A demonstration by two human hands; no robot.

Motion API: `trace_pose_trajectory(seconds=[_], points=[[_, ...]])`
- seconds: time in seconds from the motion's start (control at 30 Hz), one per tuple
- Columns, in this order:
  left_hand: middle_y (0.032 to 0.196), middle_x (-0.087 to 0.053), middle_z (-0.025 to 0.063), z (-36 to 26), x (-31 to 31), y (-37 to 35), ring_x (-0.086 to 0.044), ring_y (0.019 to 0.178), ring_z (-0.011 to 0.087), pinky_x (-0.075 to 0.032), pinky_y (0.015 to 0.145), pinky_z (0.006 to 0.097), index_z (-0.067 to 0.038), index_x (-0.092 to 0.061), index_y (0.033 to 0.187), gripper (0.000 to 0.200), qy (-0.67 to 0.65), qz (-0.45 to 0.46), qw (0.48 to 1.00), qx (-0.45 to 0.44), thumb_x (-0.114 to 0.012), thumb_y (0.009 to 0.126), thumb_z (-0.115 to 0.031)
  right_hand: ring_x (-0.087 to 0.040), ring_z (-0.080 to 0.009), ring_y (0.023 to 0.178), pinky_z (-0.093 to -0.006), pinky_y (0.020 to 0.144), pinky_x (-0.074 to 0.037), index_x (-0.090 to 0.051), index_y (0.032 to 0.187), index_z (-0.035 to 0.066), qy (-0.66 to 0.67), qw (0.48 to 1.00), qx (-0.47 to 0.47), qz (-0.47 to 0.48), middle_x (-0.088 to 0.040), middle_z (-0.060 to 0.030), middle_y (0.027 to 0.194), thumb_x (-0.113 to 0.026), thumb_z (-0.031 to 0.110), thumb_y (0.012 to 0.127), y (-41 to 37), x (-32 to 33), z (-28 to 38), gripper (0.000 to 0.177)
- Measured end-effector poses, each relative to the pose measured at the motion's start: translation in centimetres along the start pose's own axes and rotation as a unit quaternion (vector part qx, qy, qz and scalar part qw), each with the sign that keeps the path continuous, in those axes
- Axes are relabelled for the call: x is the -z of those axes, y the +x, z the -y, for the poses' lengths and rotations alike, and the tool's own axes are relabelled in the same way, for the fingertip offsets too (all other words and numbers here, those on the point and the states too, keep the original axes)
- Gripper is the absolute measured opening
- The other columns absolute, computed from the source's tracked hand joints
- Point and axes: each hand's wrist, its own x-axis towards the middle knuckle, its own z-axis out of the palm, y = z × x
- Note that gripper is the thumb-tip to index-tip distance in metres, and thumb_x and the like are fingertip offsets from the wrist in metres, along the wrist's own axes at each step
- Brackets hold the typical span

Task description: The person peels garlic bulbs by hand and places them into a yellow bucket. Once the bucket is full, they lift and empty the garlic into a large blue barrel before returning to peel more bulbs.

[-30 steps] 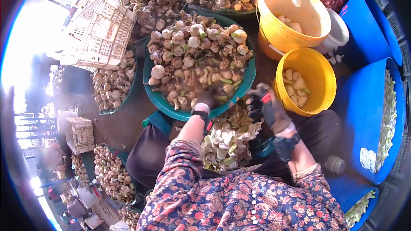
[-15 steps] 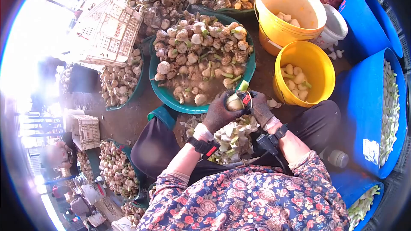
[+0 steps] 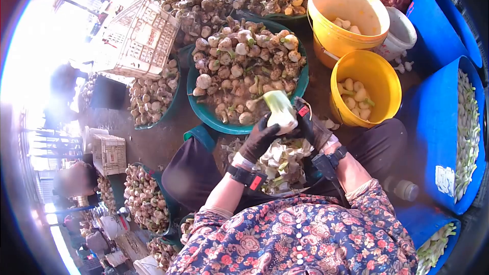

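A pale bulb with a thick green-white stem (image 3: 279, 112) stands stem up between my gloved hands, over the near rim of a green tub (image 3: 202, 114) heaped with dirty bulbs (image 3: 239, 66). My left hand (image 3: 261, 140) has its fingers closed round the bulb's lower left side. My right hand (image 3: 313, 128) is at the bulb's right side, its fingers bent; what they hold is hidden. Below both hands lies a heap of pale peeled skins (image 3: 284, 163). To the right, a yellow bucket (image 3: 389, 84) holds peeled white bulbs (image 3: 355, 99).
A larger yellow bucket (image 3: 326, 25) and a white bucket (image 3: 402, 30) stand behind. Blue containers (image 3: 433, 117) line the right side. White crates (image 3: 137, 38) and more tubs of bulbs (image 3: 146, 198) are at the left. A bottle (image 3: 406, 189) lies by my right knee.
The bulb has turned and risen, so its stem and pale side now show above my hands. My hands have moved slightly apart. The surroundings have shifted a little to the right in view.
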Motion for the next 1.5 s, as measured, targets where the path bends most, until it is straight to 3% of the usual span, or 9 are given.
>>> trace_pose_trajectory(seconds=[0.17,0.3,0.67,0.77,0.83,0.9,1.1,1.37,1.5], points=[[0.111,-0.059,0.0105,0.0,0.6,0.8,-0.058,0.096,0.0185,-0.048,0.085,0.0309,0.002,-0.049,0.121,0.057,0.313,-0.12,0.932,-0.136,-0.075,0.073,-0.014,-0.054,-0.0098,0.079,-0.023,0.07,-0.045,-0.056,0.105,0.006,0.271,0.929,-0.252,-0.025,-0.058,-0.0025,0.09,-0.041,0.046,0.092,-0.3,0.6,-1.8,0.045],[0.094,-0.066,0.0047,-1.3,-0.8,-0.1,-0.06,0.081,0.0131,-0.048,0.076,0.0268,0.0,-0.064,0.102,0.029,0.538,-0.104,0.832,-0.09,-0.072,0.077,-0.011,-0.053,-0.0068,0.078,-0.02,0.068,-0.043,-0.058,0.098,0.008,0.185,0.939,-0.29,-0.01,-0.058,-0.001,0.09,-0.047,0.037,0.093,0.4,0.3,-0.1,0.032],[0.092,-0.065,0.0061,-0.1,-0.3,-1.0,-0.061,0.079,0.0112,-0.05,0.068,0.0223,0.002,-0.062,0.105,0.03,0.125,-0.095,0.988,-0.016,-0.063,0.086,-0.021,-0.055,-0.0151,0.1,-0.0265,0.088,-0.044,-0.05,0.121,0.0,0.373,0.915,-0.157,-0.01,-0.058,-0.0067,0.111,-0.049,0.017,0.09,0.4,1.0,0.6,0.035],[0.092,-0.065,0.006,1.0,0.6,-0.9,-0.062,0.077,0.0122,-0.051,0.065,0.0228,0.001,-0.061,0.106,0.032,0.177,-0.127,0.973,-0.075,-0.061,0.087,-0.024,-0.053,-0.0207,0.106,-0.0325,0.094,-0.041,-0.05,0.123,0.002,0.279,0.95,-0.138,-0.019,-0.056,-0.0105,0.115,-0.055,0.016,0.085,1.2,0.5,0.8,0.041],[0.09,-0.064,0.0047,-0.8,0.1,-0.8,-0.062,0.077,0.0123,-0.05,0.068,0.0226,0.0,-0.063,0.102,0.024,-0.019,-0.196,0.979,0.05,-0.064,0.085,-0.017,-0.051,-0.0255,0.109,-0.037,0.097,-0.038,-0.051,0.123,0.007,-0.149,0.986,0.071,-0.009,-0.055,-0.0123,0.117,-0.06,0.014,0.078,1.0,0.3,2.8,0.046],[0.09,-0.064,0.0048,-0.7,0.5,-0.6,-0.062,0.076,0.0118,-0.051,0.066,0.0229,0.001,-0.062,0.103,0.027,0.08,-0.198,0.977,0.01,-0.062,0.087,-0.021,-0.05,-0.032,0.109,-0.0381,0.099,-0.036,-0.057,0.118,0.014,-0.39,0.901,0.189,0.034,-0.056,-0.0149,0.114,-0.065,0.01,0.073,0.7,-0.5,4.9,0.045],[0.091,-0.063,0.0033,-1.1,-0.5,-1.7,-0.06,0.075,0.01,-0.049,0.065,0.022,-0.001,-0.06,0.106,0.029,-0.006,-0.202,0.979,-0.008,-0.059,0.089,-0.024,-0.055,-0.0171,0.101,-0.0298,0.09,-0.042,-0.059,0.114,0.005,-0.071,0.997,0.008,0.018,-0.06,-0.0064,0.11,-0.06,0.003,0.079,-0.1,-1.8,0.5,0.036],[0.093,-0.063,0.006,-1.0,-0.8,-1.6,-0.06,0.08,0.0131,-0.049,0.069,0.0242,0.0,-0.059,0.106,0.022,-0.071,-0.195,0.973,-0.099,-0.054,0.092,-0.016,-0.057,-0.0119,0.089,-0.0274,0.082,-0.046,-0.06,0.105,-0.001,0.279,0.933,-0.191,-0.12,-0.063,-0.0067,0.098,-0.051,0.014,0.09,-0.2,-1.6,1.0,0.023],[0.099,-0.061,0.0084,-1.6,0.9,-2.8,-0.059,0.09,0.017,-0.048,0.078,0.0268,0.003,-0.055,0.108,0.022,0.291,-0.244,0.888,-0.26,-0.056,0.088,-0.007,-0.06,-0.0194,0.09,-0.0336,0.083,-0.049,-0.056,0.111,0.0,0.469,0.85,-0.175,-0.164,-0.06,-0.009,0.105,-0.049,0.023,0.091,0.9,0.5,-4.4,0.031]])
